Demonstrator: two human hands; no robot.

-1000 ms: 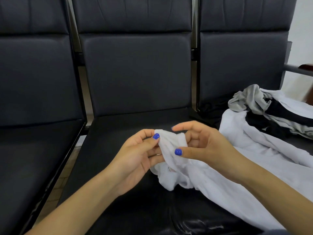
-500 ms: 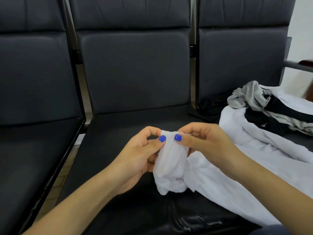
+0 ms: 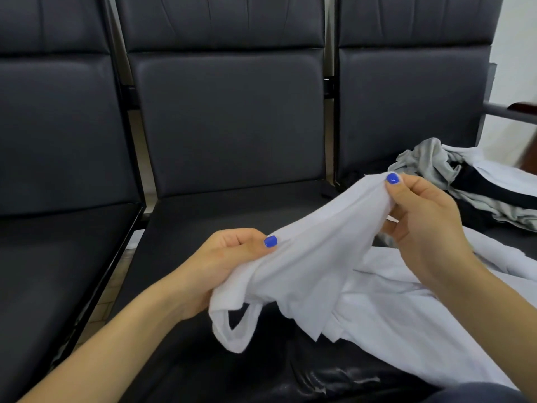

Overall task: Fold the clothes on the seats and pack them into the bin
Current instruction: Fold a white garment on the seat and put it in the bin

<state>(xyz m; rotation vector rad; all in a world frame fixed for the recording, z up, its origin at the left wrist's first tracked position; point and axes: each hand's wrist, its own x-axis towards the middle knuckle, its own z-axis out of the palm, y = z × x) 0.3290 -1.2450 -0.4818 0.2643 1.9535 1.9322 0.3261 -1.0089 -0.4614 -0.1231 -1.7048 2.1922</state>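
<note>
Above the middle seat (image 3: 226, 216) of a row of dark padded chairs, both hands hold a white garment (image 3: 316, 257) in the air. The left hand (image 3: 226, 257) pinches one edge of the cloth low and toward the left, thumb on top. The right hand (image 3: 421, 216) pinches another part of the same edge higher and to the right, so the fabric stretches in a slope between them. Below the hands the garment hangs in loose folds, a small loop dangling under the left hand, and the rest trails rightward across the seat. On the right seat, behind the right hand, lies a heap of grey, black and white clothes (image 3: 465, 181).
</note>
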